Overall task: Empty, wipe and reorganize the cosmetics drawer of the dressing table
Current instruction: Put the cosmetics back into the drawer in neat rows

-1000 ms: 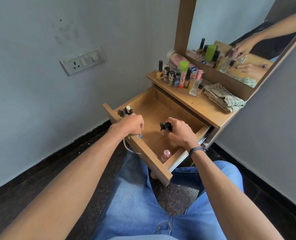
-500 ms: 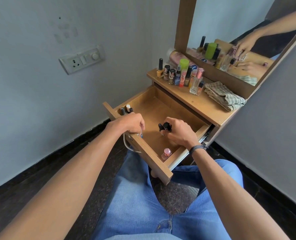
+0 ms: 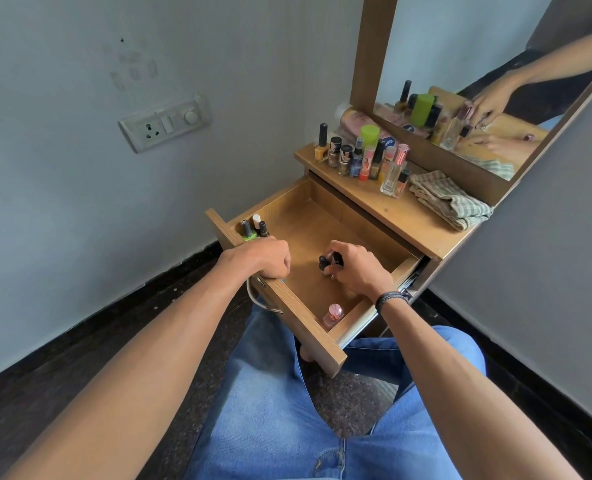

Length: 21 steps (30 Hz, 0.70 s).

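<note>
The wooden drawer (image 3: 325,221) is pulled out over my lap. My right hand (image 3: 355,268) is inside it, closed around small dark-capped bottles (image 3: 327,262). My left hand (image 3: 265,259) is curled at the drawer's front edge near the metal handle (image 3: 263,303); a bit of something blue shows under its fingers, too hidden to identify. Three small bottles (image 3: 254,228) stand in the drawer's near-left corner. A pink nail polish bottle (image 3: 333,315) stands in the near-right corner.
On the dressing table top (image 3: 405,220) a row of several cosmetics bottles (image 3: 367,161) stands beside a folded checked cloth (image 3: 450,199). A mirror (image 3: 478,81) rises behind. A switch plate (image 3: 164,123) is on the left wall. My jeans-clad legs are under the drawer.
Both hands stay nearly still. My left hand has shifted slightly along the drawer front, and the right hand holds the same dark bottles.
</note>
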### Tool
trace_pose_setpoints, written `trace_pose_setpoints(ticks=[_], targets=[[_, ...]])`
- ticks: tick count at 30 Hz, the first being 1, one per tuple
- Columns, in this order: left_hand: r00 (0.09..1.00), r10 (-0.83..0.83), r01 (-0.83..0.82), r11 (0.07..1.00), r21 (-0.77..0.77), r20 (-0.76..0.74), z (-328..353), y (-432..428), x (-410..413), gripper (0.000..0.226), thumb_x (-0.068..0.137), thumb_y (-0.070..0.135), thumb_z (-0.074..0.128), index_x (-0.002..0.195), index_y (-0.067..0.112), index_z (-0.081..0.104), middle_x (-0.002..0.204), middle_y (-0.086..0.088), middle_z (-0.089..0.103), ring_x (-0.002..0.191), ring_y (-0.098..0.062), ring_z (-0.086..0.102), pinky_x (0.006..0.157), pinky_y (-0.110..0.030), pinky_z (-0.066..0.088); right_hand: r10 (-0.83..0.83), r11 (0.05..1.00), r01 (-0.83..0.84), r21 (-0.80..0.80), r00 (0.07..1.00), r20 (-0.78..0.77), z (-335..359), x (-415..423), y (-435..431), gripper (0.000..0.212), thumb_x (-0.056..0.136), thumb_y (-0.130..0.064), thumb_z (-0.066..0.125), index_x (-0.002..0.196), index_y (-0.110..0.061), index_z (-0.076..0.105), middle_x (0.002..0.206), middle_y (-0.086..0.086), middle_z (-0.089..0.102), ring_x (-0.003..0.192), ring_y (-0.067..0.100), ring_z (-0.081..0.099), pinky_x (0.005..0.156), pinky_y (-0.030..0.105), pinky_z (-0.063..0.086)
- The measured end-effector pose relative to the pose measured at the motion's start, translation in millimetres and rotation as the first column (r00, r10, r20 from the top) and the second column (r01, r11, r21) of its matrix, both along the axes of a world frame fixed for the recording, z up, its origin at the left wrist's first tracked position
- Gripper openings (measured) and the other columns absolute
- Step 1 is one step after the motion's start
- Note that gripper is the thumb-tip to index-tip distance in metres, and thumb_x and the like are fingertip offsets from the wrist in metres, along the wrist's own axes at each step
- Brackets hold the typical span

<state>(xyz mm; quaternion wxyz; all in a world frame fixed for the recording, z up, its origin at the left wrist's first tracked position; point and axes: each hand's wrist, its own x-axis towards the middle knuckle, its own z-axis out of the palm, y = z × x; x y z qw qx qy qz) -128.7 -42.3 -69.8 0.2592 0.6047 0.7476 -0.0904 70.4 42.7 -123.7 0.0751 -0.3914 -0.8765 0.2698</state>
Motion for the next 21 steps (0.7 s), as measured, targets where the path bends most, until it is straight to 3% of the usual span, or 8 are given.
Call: trace_pose_setpoints(ticks=[3,6,9,14,17,21], targets=[[1.000,0.009,-0.009,1.000,-0.001,0.017,-3,0,-2,0.030,0.087,0.018,0.063,0.113,0.031,0.071,0.114,0.002,0.062,0.104,-0.020,0.062,0.089,-0.038,0.052,-0.018,1.000,0.018,0.015,1.000,-0.021,0,0,0,0.024,0.092,-0.018,0.071,0.114,-0.023,0.061,0.119,0.005,0.067,0.099,0.022,0.063,0.080,0.035,0.058],[0.997,0.021,-0.023,0.999,0.031,0.074,-5,1,-8,0.041,0.086,0.024,0.065,0.126,0.034,0.063,0.110,0.006,0.059,0.103,-0.017,0.059,0.088,-0.036,0.051,-0.027,0.999,0.027,0.027,0.999,-0.019,2,0,-1,0.025,0.093,-0.018,0.070,0.116,-0.021,0.061,0.120,0.006,0.066,0.101,0.022,0.063,0.080,0.032,0.056],[0.982,0.054,-0.083,0.985,0.154,0.182,-7,2,-15,0.034,0.088,0.031,0.066,0.122,0.034,0.066,0.109,0.009,0.063,0.106,-0.013,0.058,0.084,-0.033,0.046,-0.037,0.999,0.038,0.038,0.999,-0.012,4,0,-1,0.026,0.094,-0.016,0.069,0.118,-0.020,0.060,0.121,0.006,0.065,0.103,0.023,0.062,0.081,0.032,0.056],[0.971,0.143,-0.229,0.790,0.569,0.193,-13,7,-22,0.021,0.096,0.028,0.057,0.112,0.029,0.070,0.118,0.009,0.064,0.111,-0.010,0.044,0.082,-0.030,0.038,-0.070,0.996,0.070,0.055,0.997,-0.015,5,0,-2,0.029,0.094,-0.011,0.067,0.122,-0.019,0.061,0.123,0.008,0.064,0.108,0.027,0.064,0.083,0.033,0.057],[0.963,0.210,-0.267,0.703,0.660,0.167,-16,11,-19,0.025,0.097,0.019,0.057,0.118,0.025,0.069,0.126,0.007,0.062,0.113,-0.013,0.045,0.084,-0.026,0.038,-0.096,0.994,0.097,0.055,0.995,-0.027,3,-1,2,0.026,0.094,-0.011,0.066,0.119,-0.019,0.062,0.121,0.007,0.065,0.104,0.027,0.064,0.079,0.031,0.054],[0.954,0.296,-0.233,0.660,0.715,0.038,-25,9,-12,0.030,0.096,0.015,0.056,0.124,0.019,0.065,0.125,0.002,0.060,0.112,-0.016,0.047,0.087,-0.027,0.045,-0.156,0.987,0.158,0.041,0.986,-0.055,1,-9,11,0.026,0.094,-0.013,0.067,0.119,-0.020,0.063,0.118,0.008,0.066,0.102,0.026,0.065,0.075,0.025,0.050]])
